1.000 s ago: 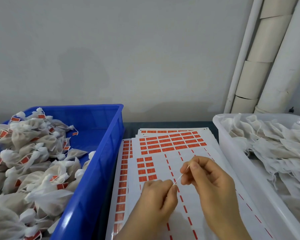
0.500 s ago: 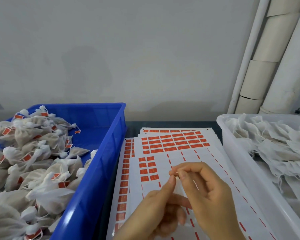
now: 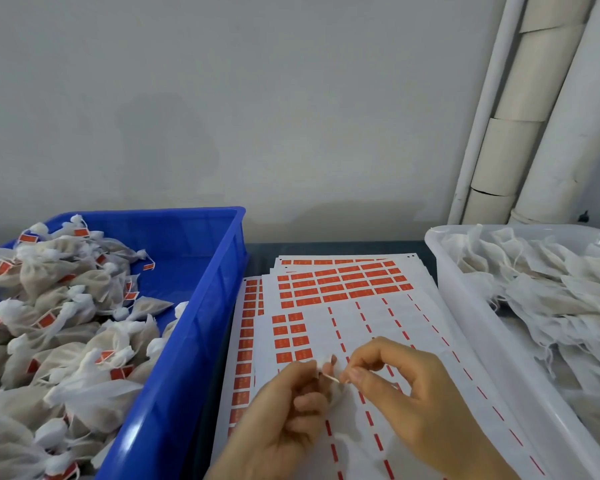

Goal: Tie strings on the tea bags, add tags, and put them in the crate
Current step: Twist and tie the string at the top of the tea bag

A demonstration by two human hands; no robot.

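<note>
So the left hand (image 3: 284, 407) pinches what looks like a small white gauze tea bag (image 3: 326, 362), and the right hand (image 3: 409, 393) pinches its thin white string (image 3: 332, 378). Both are over the red-sticker tag sheets (image 3: 361, 317), right of the blue plastic crate (image 3: 201, 306).

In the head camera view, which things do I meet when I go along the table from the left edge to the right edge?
Tagged tea bags piled in the blue crate → sheets of red tags → white bin holding flat, untagged tea bags.
</note>
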